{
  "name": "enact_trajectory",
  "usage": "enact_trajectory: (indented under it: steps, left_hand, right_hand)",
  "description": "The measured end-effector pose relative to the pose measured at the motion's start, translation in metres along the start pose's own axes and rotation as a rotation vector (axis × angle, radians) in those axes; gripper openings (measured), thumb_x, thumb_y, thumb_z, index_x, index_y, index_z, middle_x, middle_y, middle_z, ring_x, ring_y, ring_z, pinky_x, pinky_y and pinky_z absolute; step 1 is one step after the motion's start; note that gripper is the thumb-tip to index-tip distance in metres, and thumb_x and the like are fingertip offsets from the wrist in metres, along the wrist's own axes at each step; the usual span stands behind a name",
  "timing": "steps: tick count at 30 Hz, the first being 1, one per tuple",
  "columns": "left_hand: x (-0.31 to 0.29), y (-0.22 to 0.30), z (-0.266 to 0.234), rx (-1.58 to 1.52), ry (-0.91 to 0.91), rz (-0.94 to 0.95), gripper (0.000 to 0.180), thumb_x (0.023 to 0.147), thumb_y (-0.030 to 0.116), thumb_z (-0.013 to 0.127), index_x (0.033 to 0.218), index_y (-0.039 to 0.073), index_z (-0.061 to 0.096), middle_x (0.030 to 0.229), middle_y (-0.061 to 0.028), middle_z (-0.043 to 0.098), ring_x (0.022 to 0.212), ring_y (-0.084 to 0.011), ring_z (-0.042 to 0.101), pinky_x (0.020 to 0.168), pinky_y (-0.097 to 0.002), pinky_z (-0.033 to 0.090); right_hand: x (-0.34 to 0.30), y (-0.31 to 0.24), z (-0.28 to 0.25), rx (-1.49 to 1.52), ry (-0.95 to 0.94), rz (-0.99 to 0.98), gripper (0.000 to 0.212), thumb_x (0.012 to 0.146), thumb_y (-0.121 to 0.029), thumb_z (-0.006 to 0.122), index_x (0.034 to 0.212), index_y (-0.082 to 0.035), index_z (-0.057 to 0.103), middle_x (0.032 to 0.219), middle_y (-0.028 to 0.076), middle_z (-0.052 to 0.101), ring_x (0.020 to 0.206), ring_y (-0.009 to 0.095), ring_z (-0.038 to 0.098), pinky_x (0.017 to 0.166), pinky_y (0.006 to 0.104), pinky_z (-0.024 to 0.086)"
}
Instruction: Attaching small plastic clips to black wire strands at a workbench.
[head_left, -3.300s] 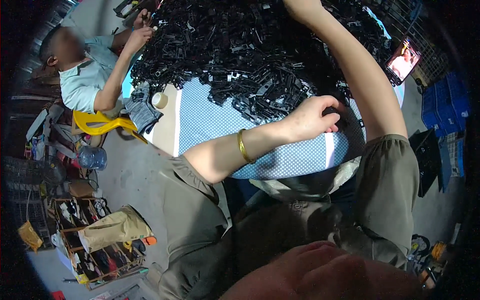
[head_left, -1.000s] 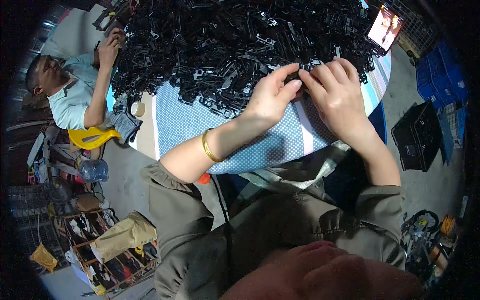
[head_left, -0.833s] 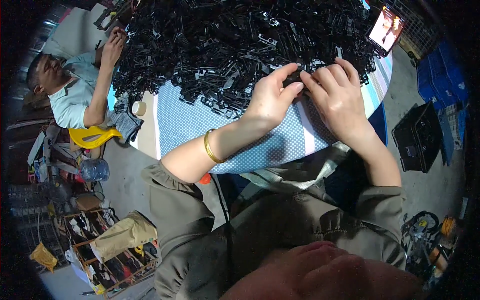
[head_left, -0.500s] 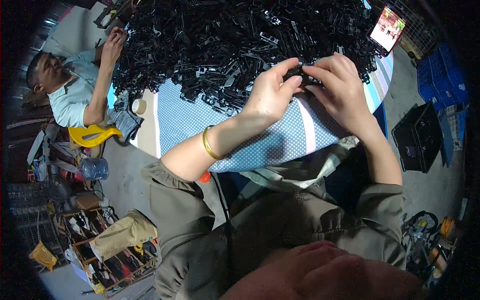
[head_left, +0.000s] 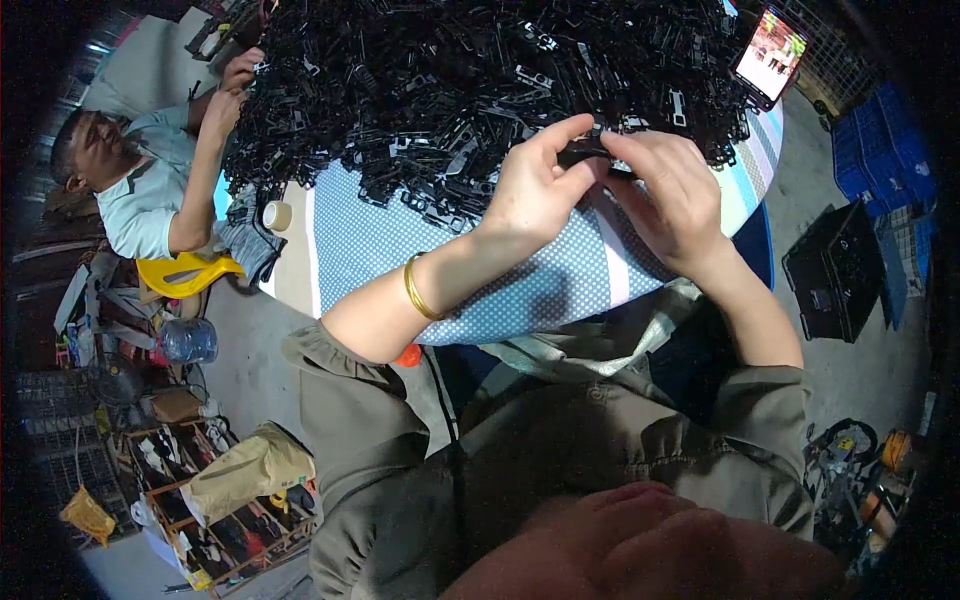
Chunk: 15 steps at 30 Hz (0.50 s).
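At the near edge of a big heap of black slotted parts (head_left: 420, 100), my two hands meet over the table. Thumb and forefinger of my left hand (head_left: 530, 190) pinch a small black part (head_left: 583, 152); a gold bangle (head_left: 420, 288) circles that wrist. From the other side, my right hand (head_left: 675, 195) has its bent fingers on the same part. Its thumb is mostly hidden beneath. The part looks like those in the heap, but its exact kind is too small to tell.
A dotted blue-and-striped cloth (head_left: 390, 255) covers the table. A lit phone (head_left: 772, 58) stands at the far right, and a tape roll (head_left: 277, 215) lies left. Another person (head_left: 150, 185) works at the left edge. A black crate (head_left: 838, 275) and blue crates (head_left: 885, 150) stand right.
My right hand has turned and its fingers have come down over the black part, with more of the part showing. The other person's hands have lowered and come together.
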<state>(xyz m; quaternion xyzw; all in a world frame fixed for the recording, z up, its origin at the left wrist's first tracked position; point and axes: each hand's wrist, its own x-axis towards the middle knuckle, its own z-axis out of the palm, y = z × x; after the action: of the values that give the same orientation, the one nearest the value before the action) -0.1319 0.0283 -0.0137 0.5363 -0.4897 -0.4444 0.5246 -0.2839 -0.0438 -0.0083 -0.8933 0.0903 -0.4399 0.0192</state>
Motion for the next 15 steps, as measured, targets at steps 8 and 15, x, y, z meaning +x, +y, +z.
enact_trajectory:
  steps: [8, 15]
  left_hand:
    - [-0.002, 0.007, -0.006, -0.223, -0.157, 0.099, 0.05, 0.085, 0.005, 0.055, 0.129, -0.004, 0.035, 0.099, -0.0086, 0.059, 0.084, -0.0099, 0.056, 0.075, -0.0226, 0.047]
    - [0.007, 0.021, -0.014, -0.146, -0.39, 0.234, 0.055, 0.087, 0.008, 0.053, 0.135, 0.001, 0.026, 0.108, -0.0134, 0.057, 0.099, -0.0157, 0.055, 0.084, -0.0293, 0.046]
  right_hand:
    - [0.0, 0.023, -0.02, 0.918, -0.345, 0.788, 0.033, 0.07, -0.007, 0.07, 0.101, 0.002, 0.062, 0.102, 0.008, 0.06, 0.089, 0.015, 0.058, 0.078, 0.026, 0.047]
    - [-0.001, 0.018, -0.041, 0.82, -0.228, 0.863, 0.032, 0.068, -0.016, 0.074, 0.095, -0.001, 0.066, 0.077, 0.004, 0.064, 0.066, 0.01, 0.058, 0.058, 0.0223, 0.046]
